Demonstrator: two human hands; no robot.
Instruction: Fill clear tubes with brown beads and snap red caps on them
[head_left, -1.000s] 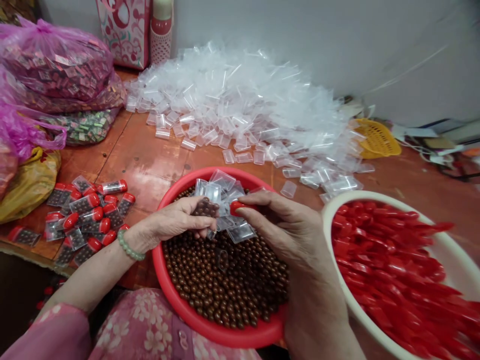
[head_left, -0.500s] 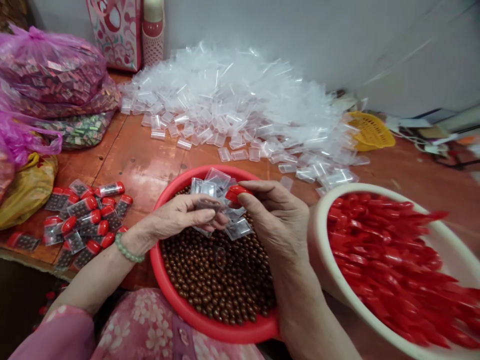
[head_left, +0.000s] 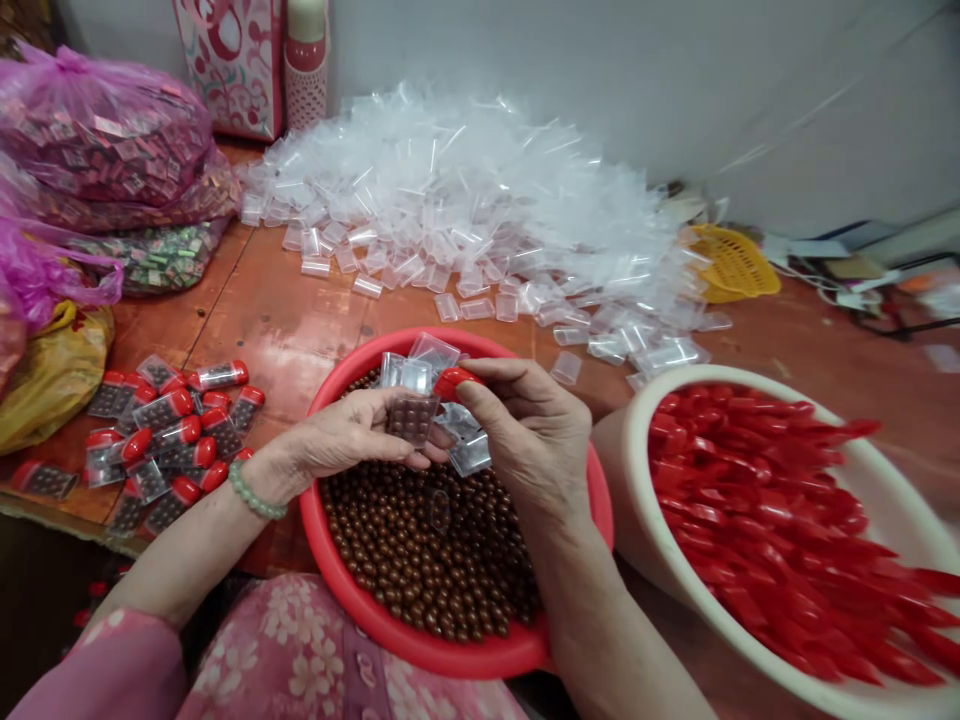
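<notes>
My left hand, with a green bead bracelet at the wrist, holds a small clear case filled with brown balls. Between the thumb and fingers of my right hand is a red plastic cap, just right of the case. Both hands are over a red basin of brown balls. Several clear cases lie on the balls behind and beside my hands. At the right, a cream tub holds a heap of red caps.
Filled, red-capped cases lie at the left of the table. Behind the basin is a big pile of clear cases. Pink bags stand at the far left, a yellow basket at the back right.
My left hand has turned the filled case so its flat face shows. My right hand has moved left with the red cap, closer to the case.
</notes>
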